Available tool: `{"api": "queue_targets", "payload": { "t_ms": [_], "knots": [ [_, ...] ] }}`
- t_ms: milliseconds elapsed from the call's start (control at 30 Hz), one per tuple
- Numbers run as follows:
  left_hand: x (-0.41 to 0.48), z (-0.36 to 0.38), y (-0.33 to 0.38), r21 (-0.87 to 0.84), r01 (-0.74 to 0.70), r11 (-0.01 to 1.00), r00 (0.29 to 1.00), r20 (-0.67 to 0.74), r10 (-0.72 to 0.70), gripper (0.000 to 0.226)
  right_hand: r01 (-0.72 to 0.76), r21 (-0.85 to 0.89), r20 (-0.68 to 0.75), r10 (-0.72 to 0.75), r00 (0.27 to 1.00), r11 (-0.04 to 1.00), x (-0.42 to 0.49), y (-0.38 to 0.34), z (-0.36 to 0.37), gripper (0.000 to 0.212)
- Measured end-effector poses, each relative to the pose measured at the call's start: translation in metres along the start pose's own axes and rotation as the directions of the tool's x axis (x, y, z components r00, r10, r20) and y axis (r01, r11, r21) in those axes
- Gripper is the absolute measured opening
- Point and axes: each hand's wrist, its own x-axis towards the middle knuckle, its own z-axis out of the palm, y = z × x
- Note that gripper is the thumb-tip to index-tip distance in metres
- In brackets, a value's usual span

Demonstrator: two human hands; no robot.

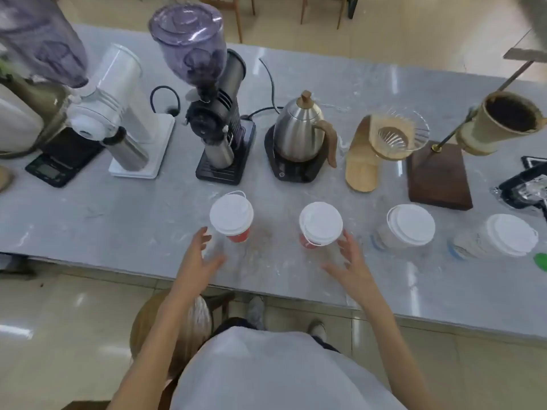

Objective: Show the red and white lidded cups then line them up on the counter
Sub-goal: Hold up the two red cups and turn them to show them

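I see four lidded cups standing upright in a row along the near half of the grey marble-look counter [384, 279], its front edge running just past my wrists. The left red cup [232, 217] and the right red cup [319, 224] each show a sliver of red paper wall under a flat white plastic lid. Further right stand the first white cup [405, 226] and the second white cup [500, 235], both pale with a blue band at the base and the same round white lids.

My left hand [201, 255] hovers just beside the left red cup on its near left, fingers spread wide, holding nothing and not touching the cup. My right hand [349, 261] sits just near the right red cup on its near right, also splayed wide and empty. Between the two red cups there is a bare stretch of counter, and to the left of the left red cup the surface runs open to the frame edge.

Behind the cups the back row is crowded: a black scale [56, 164], a glossy white grinder [124, 113], a dark grinder [219, 125] with a smoky purple hopper, a brushed steel gooseneck kettle [299, 134] on a black base, a ribbed glass dripper [396, 137] on a light wooden stand, and a paper filter of dark grounds [509, 113] over a walnut block.
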Motion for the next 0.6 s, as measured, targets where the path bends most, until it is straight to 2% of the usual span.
{"api": "queue_targets", "payload": {
  "t_ms": [133,233,333,433,533,600],
  "knots": [
    [0.024,-0.003,0.007,0.018,-0.024,1.000,0.996,0.092,0.022,0.107,0.097,0.172,-0.151,-0.071,0.986,0.980,0.010,-0.016,0.033,0.104],
    [0.040,0.001,0.013,-0.069,-0.034,0.997,0.986,0.162,0.045,0.117,0.105,0.251,-0.235,-0.045,0.971,0.962,0.022,-0.021,0.051,0.104],
    [0.053,0.009,0.030,-0.147,-0.050,0.988,0.984,0.164,0.075,0.102,0.067,0.258,-0.281,0.008,0.960,0.964,0.033,-0.024,0.057,0.095],
    [0.056,0.015,0.038,-0.105,-0.063,0.992,0.983,0.168,0.080,0.081,0.063,0.264,-0.289,0.017,0.957,0.962,0.031,-0.023,0.058,0.085],
    [0.053,0.009,0.036,-0.213,-0.085,0.973,0.970,0.206,0.129,0.074,0.083,0.304,-0.279,0.005,0.960,0.949,0.023,-0.024,0.052,0.089],
    [0.052,0.004,0.039,-0.265,-0.087,0.960,0.960,0.234,0.151,0.076,0.122,0.301,-0.273,-0.037,0.961,0.946,0.016,-0.027,0.045,0.096]
  ]
}}
